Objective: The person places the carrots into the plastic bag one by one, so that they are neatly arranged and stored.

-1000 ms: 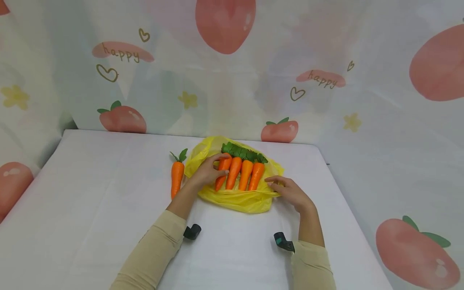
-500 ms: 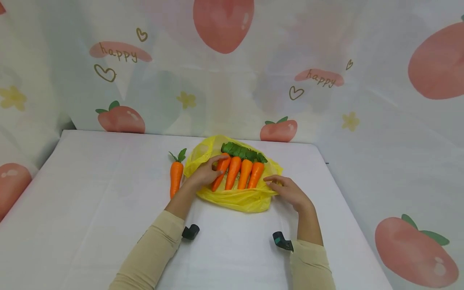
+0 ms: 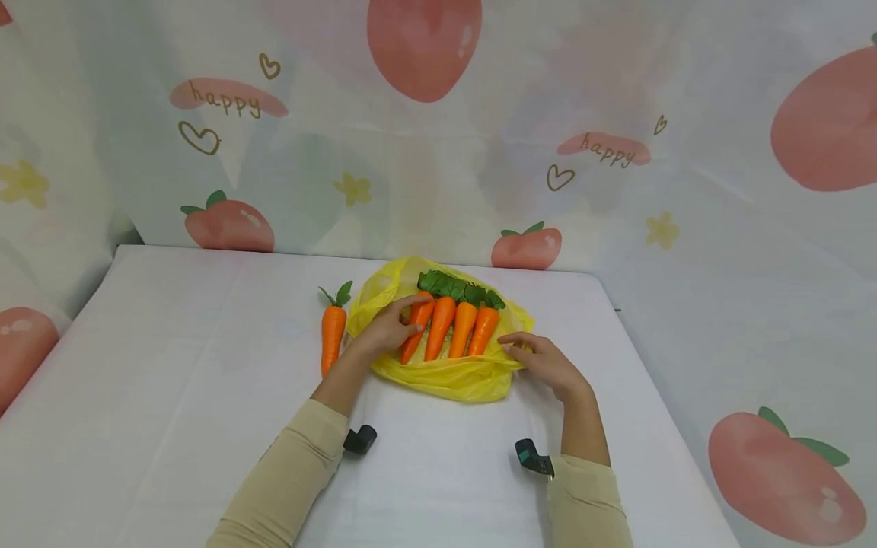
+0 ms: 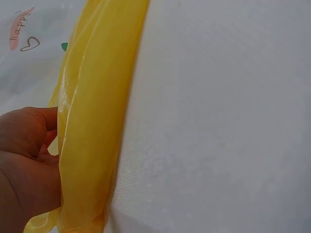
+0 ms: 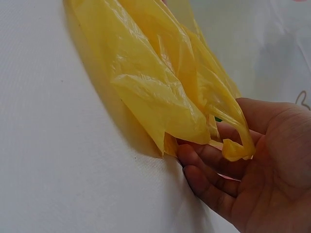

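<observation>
Several orange carrots lie side by side on a yellow plastic bag [image 3: 452, 384] in the head view, their green tops [image 3: 452, 287] towards the back. My left hand [image 3: 387, 331] reaches over the bag's left side, and its thumb and fingers grip the leftmost carrot [image 3: 418, 335]. In the left wrist view the bag's side hides that hand's fingertips and the carrot. At the bag's right corner, my right hand [image 3: 548, 365] holds the loose edge, its fingers curling under it. A bag handle [image 5: 238, 148] hangs across these fingers in the right wrist view.
One more carrot [image 3: 333, 335] with a leafy top lies on the white tabletop [image 3: 205, 380], left of the bag. Right behind the table hangs a fruit-patterned cloth [image 3: 445, 175]. A black wrist camera [image 3: 359, 439] sits by each sleeve.
The left hand has shifted slightly left, and the leftmost carrot has moved with it, its lower end away from its neighbour. My right hand stays at the bag's corner.
</observation>
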